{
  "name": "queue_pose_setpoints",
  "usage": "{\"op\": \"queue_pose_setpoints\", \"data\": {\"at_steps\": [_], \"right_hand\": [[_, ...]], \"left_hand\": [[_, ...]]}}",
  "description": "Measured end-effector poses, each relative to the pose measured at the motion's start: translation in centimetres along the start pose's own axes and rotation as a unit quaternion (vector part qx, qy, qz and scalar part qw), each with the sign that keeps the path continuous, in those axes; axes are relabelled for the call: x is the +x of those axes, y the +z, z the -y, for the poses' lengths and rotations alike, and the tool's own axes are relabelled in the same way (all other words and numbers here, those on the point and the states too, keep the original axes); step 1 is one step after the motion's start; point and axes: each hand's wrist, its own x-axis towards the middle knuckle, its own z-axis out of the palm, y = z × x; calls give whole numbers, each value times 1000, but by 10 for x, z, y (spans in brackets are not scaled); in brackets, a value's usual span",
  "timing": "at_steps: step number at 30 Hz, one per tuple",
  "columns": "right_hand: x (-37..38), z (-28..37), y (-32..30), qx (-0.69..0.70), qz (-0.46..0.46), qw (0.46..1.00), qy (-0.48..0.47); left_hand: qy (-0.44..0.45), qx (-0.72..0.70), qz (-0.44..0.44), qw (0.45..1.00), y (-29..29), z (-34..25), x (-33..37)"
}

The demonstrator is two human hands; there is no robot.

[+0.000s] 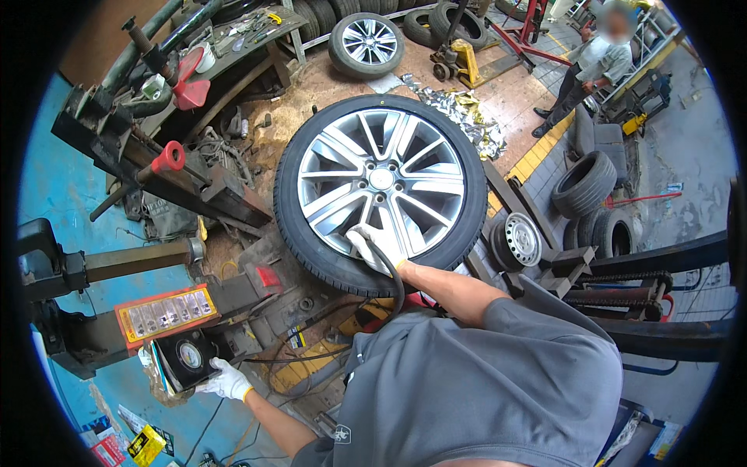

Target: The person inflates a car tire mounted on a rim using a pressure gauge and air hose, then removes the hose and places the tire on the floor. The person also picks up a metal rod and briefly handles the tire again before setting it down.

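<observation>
A large tyre (294,231) on a silver alloy wheel (381,179) lies flat before me, face up. My right hand (375,247), in a white glove, is closed around the end of a black air hose (397,292) at the lower part of the rim. The hose end and any valve under it are hidden by the fingers. At lower left, my gloved left hand (226,381) grips the near right corner of a black box with a round pressure gauge (189,354). Its fingertips are partly hidden at the box's edge.
A tyre-changing machine (226,194) with red handles stands at left. Behind are a tool-strewn workbench (241,47) and another wheel (366,43). A bare steel rim (520,240), loose tyres (583,183) and a yellow pallet jack (465,62) lie right. A person (595,66) stands far right.
</observation>
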Motion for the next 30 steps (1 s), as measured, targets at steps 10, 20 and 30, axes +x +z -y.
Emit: {"op": "queue_pose_setpoints", "data": {"at_steps": [10,20,30], "right_hand": [[0,3,0,8,14,1000,26],[1,-4,1,-6,0,1000,-8],[1,-6,2,-12,10,1000,-10]], "left_hand": [[12,16,-9,1000,9,12,1],[0,-11,-5,1000,3,1,1],[3,3,-10,1000,3,4,-1]]}}
